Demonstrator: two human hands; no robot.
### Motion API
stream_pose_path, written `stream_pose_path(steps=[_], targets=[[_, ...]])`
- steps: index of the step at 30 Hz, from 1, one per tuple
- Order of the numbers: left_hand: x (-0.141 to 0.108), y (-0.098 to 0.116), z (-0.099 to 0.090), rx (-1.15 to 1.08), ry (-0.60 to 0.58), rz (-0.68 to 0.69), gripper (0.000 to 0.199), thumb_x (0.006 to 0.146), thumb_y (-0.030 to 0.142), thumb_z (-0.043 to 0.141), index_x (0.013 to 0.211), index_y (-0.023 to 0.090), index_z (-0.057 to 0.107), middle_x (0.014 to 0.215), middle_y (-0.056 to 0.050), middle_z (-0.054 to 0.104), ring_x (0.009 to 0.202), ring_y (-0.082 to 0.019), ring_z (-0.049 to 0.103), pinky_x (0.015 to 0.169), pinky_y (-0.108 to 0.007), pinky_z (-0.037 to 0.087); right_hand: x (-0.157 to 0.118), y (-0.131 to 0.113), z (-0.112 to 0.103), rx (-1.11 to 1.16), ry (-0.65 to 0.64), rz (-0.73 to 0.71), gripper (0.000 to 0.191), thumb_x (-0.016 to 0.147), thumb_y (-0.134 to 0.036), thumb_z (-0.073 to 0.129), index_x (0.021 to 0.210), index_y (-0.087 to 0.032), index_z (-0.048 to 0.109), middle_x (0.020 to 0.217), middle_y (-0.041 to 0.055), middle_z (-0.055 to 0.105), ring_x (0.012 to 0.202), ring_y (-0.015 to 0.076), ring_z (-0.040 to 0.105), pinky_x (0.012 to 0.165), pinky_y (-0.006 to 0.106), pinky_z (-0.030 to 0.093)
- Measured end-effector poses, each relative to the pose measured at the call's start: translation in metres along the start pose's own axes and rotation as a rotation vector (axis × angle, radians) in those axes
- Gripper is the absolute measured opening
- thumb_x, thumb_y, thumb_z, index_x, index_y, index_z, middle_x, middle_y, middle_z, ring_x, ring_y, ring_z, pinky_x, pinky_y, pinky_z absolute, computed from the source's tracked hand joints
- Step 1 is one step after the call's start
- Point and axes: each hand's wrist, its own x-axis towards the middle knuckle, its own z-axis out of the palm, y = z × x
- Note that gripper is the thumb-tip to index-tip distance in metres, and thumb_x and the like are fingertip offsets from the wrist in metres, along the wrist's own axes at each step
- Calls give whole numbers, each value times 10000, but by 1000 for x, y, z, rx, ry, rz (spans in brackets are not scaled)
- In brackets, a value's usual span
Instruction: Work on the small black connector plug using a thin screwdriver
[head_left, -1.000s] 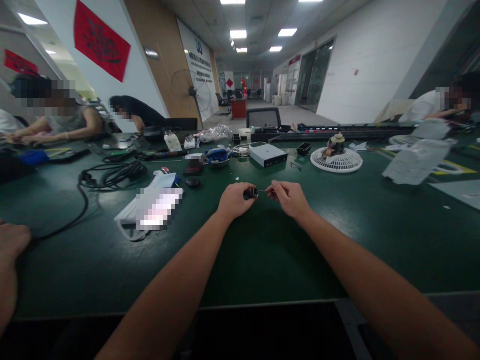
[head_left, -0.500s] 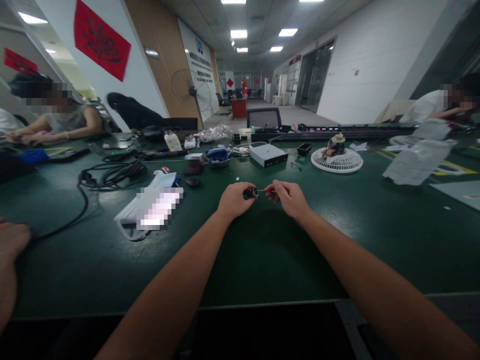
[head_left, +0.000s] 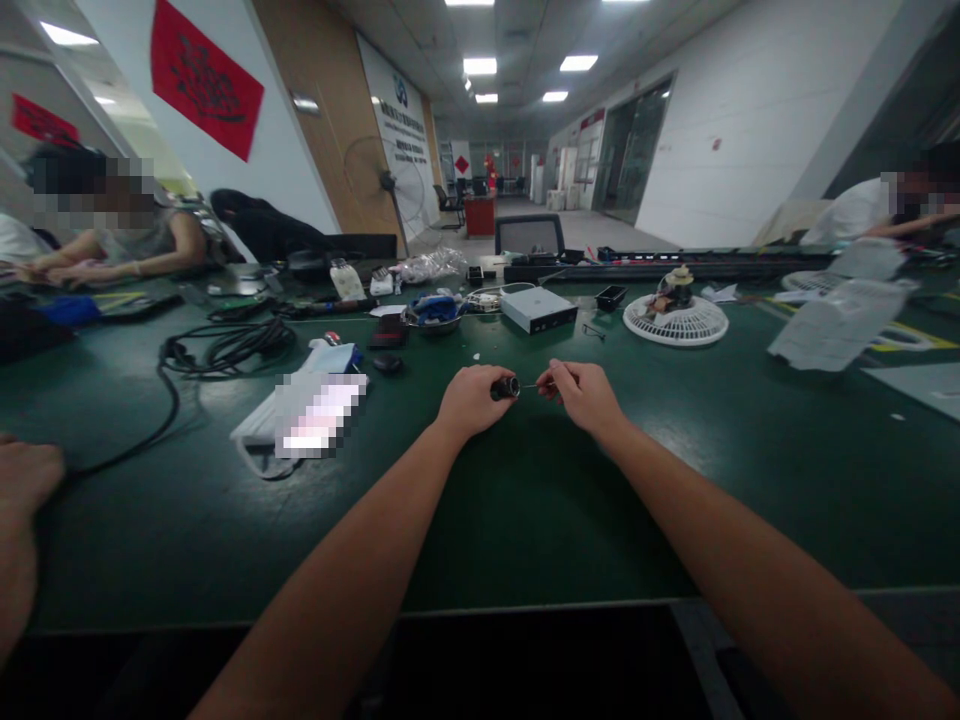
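**Over a green table [head_left: 525, 520], a black tube [head_left: 505, 388] and a thin rod [head_left: 529, 386] line up**

From the head camera, the left hand [head_left: 471, 402] grips the black tube, its open end turned toward the right hand [head_left: 576, 392], which pinches the thin rod between thumb and fingers, pointed at the opening; whether its tip is inside is too small to tell. Beyond both hands sits a grey box [head_left: 534, 303]; farther right, a white fan cover [head_left: 675, 325]. Left of the left hand lies a black mouse [head_left: 388, 364].

Metallic rod [head_left: 529, 386], smooth glossy tabletop [head_left: 540, 530]
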Motion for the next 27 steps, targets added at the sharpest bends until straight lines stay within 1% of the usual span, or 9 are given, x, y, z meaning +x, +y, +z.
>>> stream_pose_path(steps=[6, 10, 14, 19, 24, 27], targets=[[1, 5, 0, 2, -2, 4, 287, 960, 397, 639, 1130, 167, 669, 1079, -70, 694, 1012, -229, 658, 959, -475, 512, 0, 0, -3, 114, -79, 38, 407, 1025, -484, 519, 888, -137, 682, 730, -5, 686, 625, 131, 666, 630, 298, 563], [2, 4, 0, -11, 27, -15, 279, 966, 387, 633, 1130, 164, 664, 1098, -74, 691, 1018, -227, 656, 947, -462, 520, 1, 0, -2, 187, -84, 64, 411, 1030, -491, 504, 920, -135, 678, 762, 6, 690, 643, 133, 670, 606, 286, 559], [1, 2, -1, -21, 47, -27, 285, 967, 392, 630, 1134, 164, 664, 1103, -76, 692, 1029, -229, 655, 950, -461, 518, 4, 2, 1, 208, -33, 91, 382, 1029, -474, 515, 959, -133, 674, 793, 11, 690, 656, 133, 671, 594, 279, 558], [-1, 0, -2, -22, 42, -17, 287, 962, 396, 636, 1129, 164, 668, 1099, -73, 693, 1020, -229, 657, 952, -465, 516, 8, 5, 3, 194, 54, 112, 380, 1027, -480, 518, 1014, -134, 675, 790, 7, 689, 616, 124, 657, 574, 273, 552], [-3, 1, -4, -14, 43, -14, 286, 962, 389, 638, 1137, 164, 662, 1095, -72, 689, 1013, -228, 655, 946, -466, 518, 8, 7, 3, 181, 140, 107, 396, 1026, -494, 510, 1012, -135, 676, 799, 10, 692, 611, 122, 650, 578, 275, 550], [-3, 1, -4, -10, 37, -11, 285, 960, 388, 641, 1135, 164, 664, 1087, -72, 690, 1010, -228, 655, 948, -467, 517, 8, 7, 4, 182, 151, 103, 392, 1026, -492, 511, 1010, -137, 675, 808, 12, 691, 614, 121, 646, 578, 273, 547]])
